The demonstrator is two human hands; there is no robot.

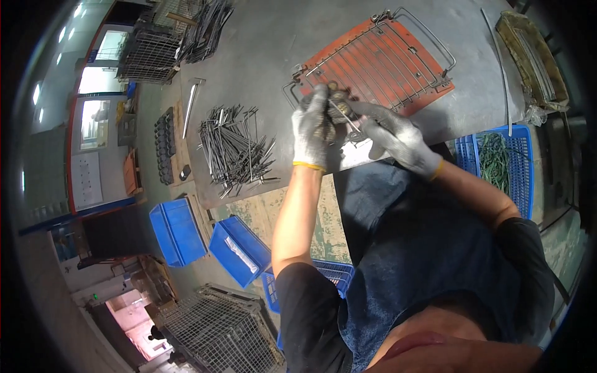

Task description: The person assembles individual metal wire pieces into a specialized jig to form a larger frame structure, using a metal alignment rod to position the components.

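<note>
My left hand [311, 127] is closed around a small dark metal part [336, 105] at the near corner of the wire grid [379, 59], which lies on an orange jig plate [429, 90] on the counter [267, 37]. My right hand [398, 137] pinches a thin metal rod [342, 116] against that same corner. Left of the grid sits a heap of bent wire pieces [236, 149]. Right of the grid, off the counter, stands 1 blue crate [497, 161].
</note>
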